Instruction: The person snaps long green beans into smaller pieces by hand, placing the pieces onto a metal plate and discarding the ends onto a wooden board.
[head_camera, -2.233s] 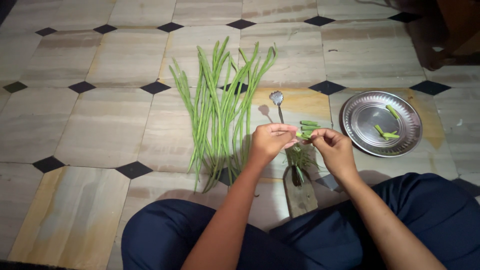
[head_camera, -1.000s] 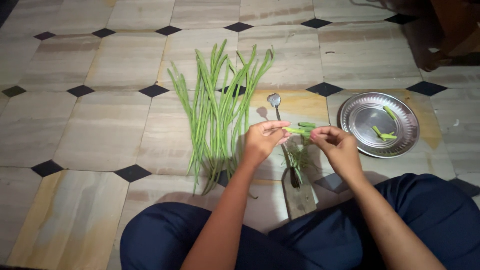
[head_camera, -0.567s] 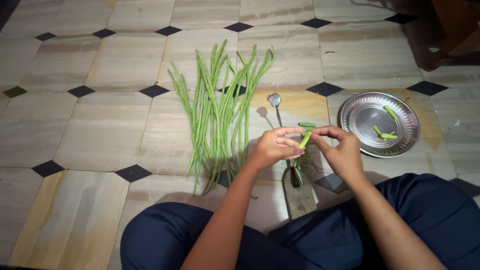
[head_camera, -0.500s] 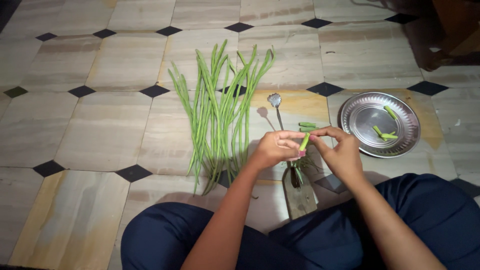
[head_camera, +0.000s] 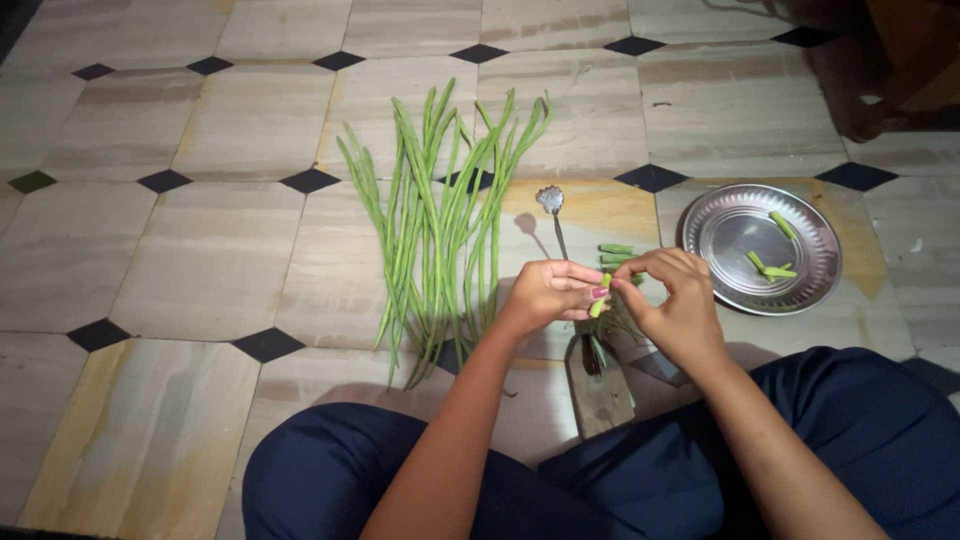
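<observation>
Left hand (head_camera: 548, 292) and right hand (head_camera: 668, 300) pinch short bean piece (head_camera: 600, 300) between fingertips, above floor cutter (head_camera: 598, 378) (blade upright). Bean bundle (head_camera: 440, 215) left on tiles; plate (head_camera: 730, 260) right, holding cut pieces.

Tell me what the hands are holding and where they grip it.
Both hands hold one short green bean piece: the left hand and right hand pinch it with their fingertips, meeting at its upper part; its lower end hangs free.

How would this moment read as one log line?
left hand: grips bean piece | right hand: grips same piece | long beans: on floor | steel plate: holds cut pieces
</observation>
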